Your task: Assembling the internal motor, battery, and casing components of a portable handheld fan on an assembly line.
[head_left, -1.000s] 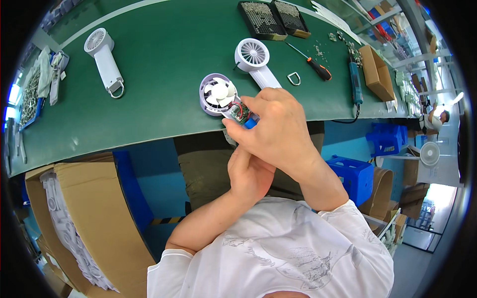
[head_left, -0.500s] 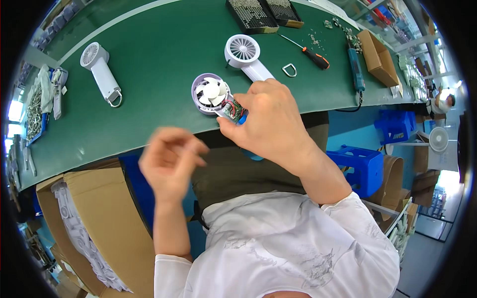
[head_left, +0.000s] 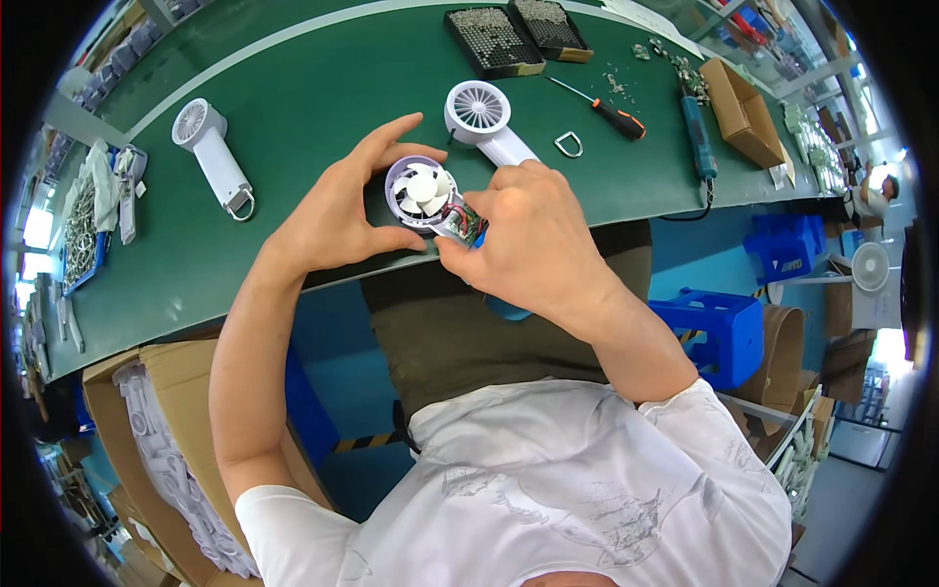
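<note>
An opened handheld fan (head_left: 422, 190) with a lilac rim and white blades is at the table's front edge. Its circuit board and red wires show where the handle begins. My right hand (head_left: 533, 230) is closed around that handle, which its fingers largely hide. My left hand (head_left: 337, 207) curves about the left side of the fan head, thumb and fingers wide apart; a gap shows between palm and rim. Just beyond lies a white fan cover with a slotted round grille (head_left: 479, 108), its lower end partly behind my right hand.
Another white handheld fan (head_left: 217, 161) lies at the left. Toward the back right are a screwdriver (head_left: 618, 119), a metal D-ring (head_left: 568, 145), black trays of small parts (head_left: 494, 44), a teal power screwdriver (head_left: 697, 137) and a cardboard box (head_left: 741, 115). Below left stands a carton of white parts (head_left: 181, 460).
My left hand has moved up and forward from the table's front edge to the fan head, its fingers spreading. The right hand keeps its hold on the handle.
</note>
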`<action>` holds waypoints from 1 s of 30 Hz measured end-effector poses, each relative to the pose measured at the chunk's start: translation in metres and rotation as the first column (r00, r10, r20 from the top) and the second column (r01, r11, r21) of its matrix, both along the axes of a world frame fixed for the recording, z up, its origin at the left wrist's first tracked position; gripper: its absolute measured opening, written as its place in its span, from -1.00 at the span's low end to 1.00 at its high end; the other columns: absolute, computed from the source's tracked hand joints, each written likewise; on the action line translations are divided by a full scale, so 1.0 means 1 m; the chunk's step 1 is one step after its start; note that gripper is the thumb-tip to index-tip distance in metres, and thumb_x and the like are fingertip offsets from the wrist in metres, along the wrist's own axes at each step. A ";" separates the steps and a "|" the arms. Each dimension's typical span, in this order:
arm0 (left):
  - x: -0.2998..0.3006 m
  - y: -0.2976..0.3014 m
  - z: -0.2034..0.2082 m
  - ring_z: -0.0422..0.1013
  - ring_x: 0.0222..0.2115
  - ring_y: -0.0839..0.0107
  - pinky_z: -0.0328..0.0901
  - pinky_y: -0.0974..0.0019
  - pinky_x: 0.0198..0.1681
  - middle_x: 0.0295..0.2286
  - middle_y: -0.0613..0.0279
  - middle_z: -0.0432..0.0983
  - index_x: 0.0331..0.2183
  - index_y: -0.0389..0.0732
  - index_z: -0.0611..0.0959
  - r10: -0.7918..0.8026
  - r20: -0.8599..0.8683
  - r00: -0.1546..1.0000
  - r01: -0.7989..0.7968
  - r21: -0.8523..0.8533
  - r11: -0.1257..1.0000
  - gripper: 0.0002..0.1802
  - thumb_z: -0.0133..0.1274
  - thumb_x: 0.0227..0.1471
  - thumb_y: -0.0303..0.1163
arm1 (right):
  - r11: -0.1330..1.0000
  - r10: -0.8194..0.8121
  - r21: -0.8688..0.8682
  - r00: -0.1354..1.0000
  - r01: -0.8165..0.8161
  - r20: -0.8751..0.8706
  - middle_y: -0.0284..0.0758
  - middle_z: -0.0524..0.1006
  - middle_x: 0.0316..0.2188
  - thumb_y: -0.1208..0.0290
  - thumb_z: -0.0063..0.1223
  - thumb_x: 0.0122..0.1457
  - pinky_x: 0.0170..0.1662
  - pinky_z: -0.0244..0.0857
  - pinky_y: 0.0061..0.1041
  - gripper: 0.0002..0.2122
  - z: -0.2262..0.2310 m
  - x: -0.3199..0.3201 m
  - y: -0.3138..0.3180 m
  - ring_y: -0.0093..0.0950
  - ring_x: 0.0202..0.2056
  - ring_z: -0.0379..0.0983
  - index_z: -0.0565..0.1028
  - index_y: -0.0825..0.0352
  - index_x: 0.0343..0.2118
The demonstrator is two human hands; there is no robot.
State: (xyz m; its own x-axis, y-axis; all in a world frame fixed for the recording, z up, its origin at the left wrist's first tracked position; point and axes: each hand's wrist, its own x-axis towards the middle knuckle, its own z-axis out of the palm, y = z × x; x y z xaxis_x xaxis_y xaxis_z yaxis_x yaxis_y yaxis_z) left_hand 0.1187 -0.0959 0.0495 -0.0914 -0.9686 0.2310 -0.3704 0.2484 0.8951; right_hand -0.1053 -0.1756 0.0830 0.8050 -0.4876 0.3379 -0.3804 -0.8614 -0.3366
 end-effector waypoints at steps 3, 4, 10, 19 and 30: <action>0.000 -0.005 -0.002 0.43 0.15 0.24 0.18 0.13 0.35 0.11 0.05 0.54 0.38 -0.21 0.21 -0.014 -0.005 1.000 0.014 0.009 1.000 0.31 0.57 -0.37 -0.50 | 1.000 0.001 -0.009 1.000 -0.001 0.001 -0.10 0.52 -0.61 0.28 0.41 -0.14 -0.33 0.37 -0.18 -0.73 -0.001 -0.001 -0.002 -0.14 -0.45 0.50 0.67 0.44 -0.53; -0.001 -0.006 -0.001 0.44 0.14 0.26 0.18 0.13 0.35 0.10 0.06 0.56 0.38 -0.21 0.22 -0.018 -0.009 1.000 0.018 0.007 1.000 0.30 0.57 -0.37 -0.50 | 1.000 -0.002 -0.015 1.000 0.002 0.009 -0.12 0.50 -0.62 0.30 0.42 -0.16 -0.33 0.40 -0.20 -0.71 -0.001 -0.001 -0.003 -0.15 -0.46 0.49 0.71 0.45 -0.45; 0.000 -0.004 -0.003 0.46 0.11 0.28 0.22 0.15 0.33 0.08 0.09 0.57 0.37 -0.21 0.24 0.002 -0.018 1.000 -0.002 0.005 1.000 0.29 0.59 -0.37 -0.47 | 1.000 0.011 0.019 1.000 -0.011 0.004 -0.10 0.54 -0.60 0.25 0.42 -0.13 -0.30 0.35 -0.18 -0.73 0.000 0.000 -0.002 -0.15 -0.42 0.52 0.67 0.41 -0.57; -0.001 -0.004 -0.001 0.48 0.08 0.31 0.30 0.19 0.27 0.07 0.08 0.57 0.37 -0.21 0.24 0.009 -0.052 0.999 -0.009 0.009 1.000 0.29 0.60 -0.37 -0.48 | 0.998 0.042 0.038 0.999 -0.043 0.012 -0.11 0.55 -0.55 0.24 0.42 -0.13 -0.25 0.38 -0.17 -0.71 -0.001 -0.001 -0.007 -0.15 -0.36 0.52 0.70 0.41 -0.50; -0.005 -0.003 -0.004 0.53 0.02 0.32 0.39 0.21 0.15 0.00 0.14 0.62 0.34 -0.23 0.27 0.033 -0.064 0.997 -0.035 -0.024 0.999 0.24 0.59 -0.36 -0.47 | 0.997 0.079 0.010 0.996 -0.080 0.042 -0.10 0.54 -0.55 0.24 0.41 -0.14 -0.23 0.40 -0.16 -0.70 -0.004 -0.002 -0.012 -0.13 -0.36 0.51 0.69 0.44 -0.50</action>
State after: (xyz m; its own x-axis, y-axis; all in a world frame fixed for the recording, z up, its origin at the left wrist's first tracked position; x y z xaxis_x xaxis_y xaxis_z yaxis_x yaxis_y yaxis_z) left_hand 0.1136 -0.0988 0.0450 -0.0428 -0.9648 0.2594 -0.3213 0.2591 0.9108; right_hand -0.1077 -0.1875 0.0786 0.8270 -0.4267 0.3661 -0.2965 -0.8843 -0.3607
